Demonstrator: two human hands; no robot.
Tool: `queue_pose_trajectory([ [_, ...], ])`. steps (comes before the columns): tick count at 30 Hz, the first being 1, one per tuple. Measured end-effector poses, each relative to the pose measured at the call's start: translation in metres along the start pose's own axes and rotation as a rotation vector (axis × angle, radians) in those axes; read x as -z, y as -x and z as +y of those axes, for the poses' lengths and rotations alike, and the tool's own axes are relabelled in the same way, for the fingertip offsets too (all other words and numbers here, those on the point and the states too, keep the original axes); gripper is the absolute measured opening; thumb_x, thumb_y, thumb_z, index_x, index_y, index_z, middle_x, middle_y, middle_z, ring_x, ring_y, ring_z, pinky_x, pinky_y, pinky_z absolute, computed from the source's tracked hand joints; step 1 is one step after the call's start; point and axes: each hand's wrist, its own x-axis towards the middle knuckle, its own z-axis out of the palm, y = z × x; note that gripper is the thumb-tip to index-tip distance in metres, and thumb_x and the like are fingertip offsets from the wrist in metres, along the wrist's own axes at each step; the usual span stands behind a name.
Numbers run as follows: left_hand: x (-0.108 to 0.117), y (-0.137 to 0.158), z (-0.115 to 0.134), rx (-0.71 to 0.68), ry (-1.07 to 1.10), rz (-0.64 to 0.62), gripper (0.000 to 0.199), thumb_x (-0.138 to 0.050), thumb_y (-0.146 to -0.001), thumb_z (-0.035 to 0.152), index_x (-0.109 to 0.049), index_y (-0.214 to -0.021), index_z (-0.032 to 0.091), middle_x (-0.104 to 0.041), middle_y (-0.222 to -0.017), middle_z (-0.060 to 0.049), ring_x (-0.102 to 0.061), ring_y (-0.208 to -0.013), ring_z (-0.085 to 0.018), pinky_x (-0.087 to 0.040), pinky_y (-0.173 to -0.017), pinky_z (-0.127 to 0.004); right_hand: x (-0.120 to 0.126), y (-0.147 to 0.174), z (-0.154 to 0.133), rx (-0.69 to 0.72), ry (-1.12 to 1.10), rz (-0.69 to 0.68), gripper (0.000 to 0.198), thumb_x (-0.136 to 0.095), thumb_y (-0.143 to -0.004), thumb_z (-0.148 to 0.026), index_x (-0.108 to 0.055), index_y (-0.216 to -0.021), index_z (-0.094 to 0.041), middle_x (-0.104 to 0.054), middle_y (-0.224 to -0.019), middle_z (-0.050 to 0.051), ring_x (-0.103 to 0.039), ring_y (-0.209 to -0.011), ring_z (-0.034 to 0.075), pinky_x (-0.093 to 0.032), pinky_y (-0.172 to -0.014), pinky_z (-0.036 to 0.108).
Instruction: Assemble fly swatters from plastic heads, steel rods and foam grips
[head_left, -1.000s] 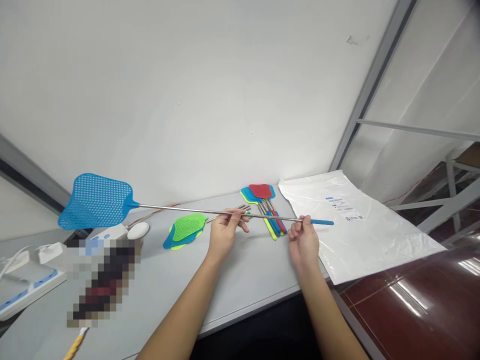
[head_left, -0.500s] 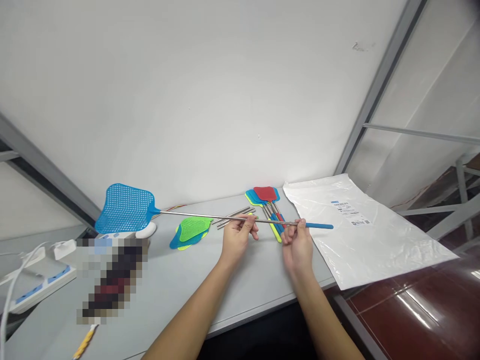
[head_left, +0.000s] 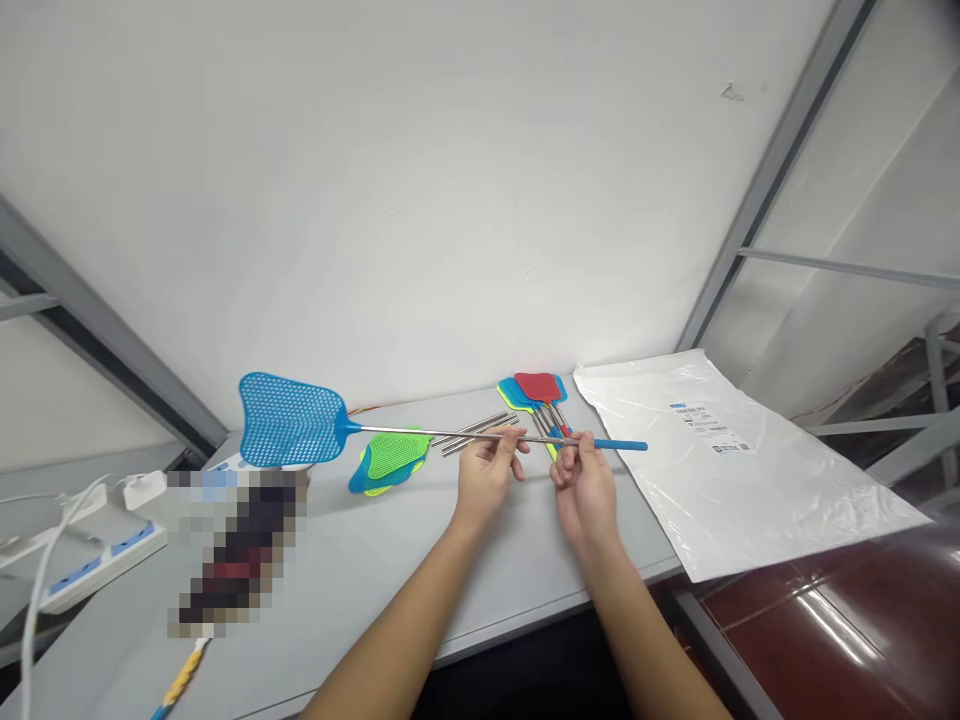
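Observation:
A blue fly swatter (head_left: 292,420) with a telescopic metal rod is held level above the table, its mesh head at the left and its blue grip at the right. My left hand (head_left: 487,475) is closed in a pinch on the middle of the rod. Close to the grip, my right hand (head_left: 589,490) has its fingers shut around the rod's end. Behind them lie loose green and blue swatter heads (head_left: 397,455), several metal rods (head_left: 476,430) and a pile of whole swatters (head_left: 536,388) in red, blue and yellow-green, partly hidden by my right hand.
A white plastic mailing bag (head_left: 720,500) with a label covers the table's right end. At the left are a power strip (head_left: 105,550) with white cables and a blurred-out object (head_left: 247,550) with a braided cord. The wall rises behind the grey table (head_left: 375,600).
The swatter has become shorter: its head has come right, closer to my left hand, while the grip has shifted left. My hands are nearer each other. The view has turned slightly left.

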Motion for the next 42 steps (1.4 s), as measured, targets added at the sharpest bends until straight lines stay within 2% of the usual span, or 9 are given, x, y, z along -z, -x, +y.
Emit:
queue_pose_trajectory([
  [5,0.003,0.0,0.005,-0.036,-0.039,0.02,0.031,-0.056,-0.087,0.042,-0.069,-0.088,0.014,-0.064,-0.072,-0.003,-0.057,-0.048,-0.009,-0.047,-0.056,-0.024,0.003,-0.008,-0.004,0.021,0.004,0.03,0.026,-0.065,-0.082,-0.044,-0.057,-0.085,-0.019,-0.039,-0.054,-0.009,-0.031,-0.045,0.004,-0.027,-0.042,0.018],
  [9,0.004,0.001,0.009,-0.075,-0.042,0.095,0.031,-0.056,-0.087,0.042,-0.069,-0.086,0.014,-0.062,-0.068,-0.001,-0.057,-0.048,-0.009,-0.048,-0.062,-0.025,0.008,-0.015,-0.008,0.031,-0.002,0.057,0.028,-0.066,-0.08,-0.045,-0.055,-0.083,-0.019,-0.037,-0.053,-0.01,-0.028,-0.043,0.003,-0.025,-0.04,0.018],
  [14,0.006,0.0,0.01,-0.093,0.003,0.168,0.033,-0.054,-0.088,0.043,-0.067,-0.085,0.013,-0.059,-0.068,0.0,-0.054,-0.045,-0.007,-0.047,-0.058,-0.024,0.014,-0.022,-0.014,0.079,0.011,0.085,0.03,-0.066,-0.08,-0.047,-0.052,-0.083,-0.02,-0.036,-0.053,-0.01,-0.028,-0.043,0.004,-0.026,-0.041,0.018],
  [17,0.003,0.003,0.01,-0.085,0.01,0.128,0.032,-0.054,-0.088,0.043,-0.066,-0.087,0.014,-0.06,-0.07,-0.001,-0.055,-0.048,-0.008,-0.047,-0.059,-0.024,0.015,-0.02,-0.014,0.091,0.031,0.086,0.031,-0.063,-0.081,-0.05,-0.051,-0.083,-0.021,-0.035,-0.053,-0.011,-0.029,-0.043,0.004,-0.026,-0.041,0.019],
  [22,-0.004,0.006,0.007,-0.03,-0.04,-0.051,0.028,-0.06,-0.084,0.042,-0.067,-0.088,0.015,-0.063,-0.074,-0.002,-0.057,-0.047,-0.009,-0.047,-0.054,-0.024,0.014,-0.015,-0.011,0.074,0.063,0.092,0.033,-0.06,-0.082,-0.053,-0.049,-0.083,-0.022,-0.036,-0.052,-0.01,-0.03,-0.042,0.006,-0.026,-0.041,0.02],
  [24,-0.006,0.007,0.005,-0.017,-0.053,-0.085,0.027,-0.06,-0.085,0.04,-0.067,-0.088,0.015,-0.063,-0.073,-0.001,-0.058,-0.047,-0.009,-0.047,-0.054,-0.025,0.013,-0.013,-0.011,0.071,0.058,0.098,0.034,-0.059,-0.082,-0.054,-0.049,-0.083,-0.022,-0.036,-0.051,-0.01,-0.03,-0.042,0.006,-0.026,-0.042,0.02],
  [28,-0.009,0.008,0.001,0.004,-0.043,-0.094,0.026,-0.061,-0.084,0.039,-0.067,-0.088,0.015,-0.064,-0.072,-0.001,-0.06,-0.048,-0.01,-0.048,-0.054,-0.025,0.008,-0.007,-0.006,0.09,0.029,0.088,0.032,-0.058,-0.083,-0.052,-0.048,-0.081,-0.022,-0.036,-0.051,-0.01,-0.029,-0.042,0.006,-0.025,-0.042,0.02],
  [35,-0.014,0.012,-0.006,0.01,0.045,-0.091,0.026,-0.063,-0.082,0.038,-0.067,-0.089,0.014,-0.062,-0.071,-0.001,-0.058,-0.046,-0.009,-0.048,-0.05,-0.024,-0.008,0.011,0.009,0.01,0.022,0.012,0.035,-0.056,-0.084,-0.056,-0.045,-0.081,-0.022,-0.036,-0.053,-0.01,-0.032,-0.043,0.006,-0.029,-0.041,0.021],
  [42,-0.018,0.014,-0.005,0.043,0.052,-0.042,0.029,-0.065,-0.08,0.041,-0.068,-0.088,0.013,-0.058,-0.054,0.001,-0.048,-0.04,-0.007,-0.039,-0.037,-0.018,-0.022,0.019,0.016,-0.001,-0.008,0.027,0.029,-0.061,-0.083,-0.048,-0.048,-0.082,-0.022,-0.033,-0.05,-0.011,-0.027,-0.041,0.005,-0.023,-0.04,0.018],
])
